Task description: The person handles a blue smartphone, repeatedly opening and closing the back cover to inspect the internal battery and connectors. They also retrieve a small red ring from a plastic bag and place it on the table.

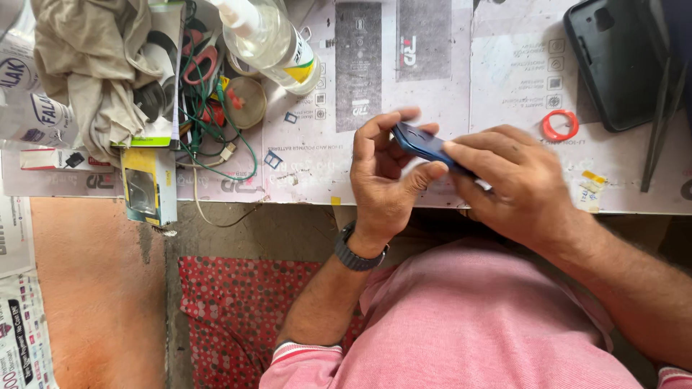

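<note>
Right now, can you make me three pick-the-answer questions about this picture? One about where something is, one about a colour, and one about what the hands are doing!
1. Where is the little red ring?
A. On the table beside the black phone case
B. On the floor
C. On a finger

2. What colour is the phone in the hands?
A. Yellow
B. Blue
C. White

3. How is the phone held?
A. Lying alone on the table
B. By one hand only
C. By both hands together

Answers:
1. A, the ring lies flat on the table, just left of the black phone case.
2. B, the part showing between the fingers is dark blue.
3. C, the left hand grips one end and the right hand covers the other, just above the table edge.
</note>
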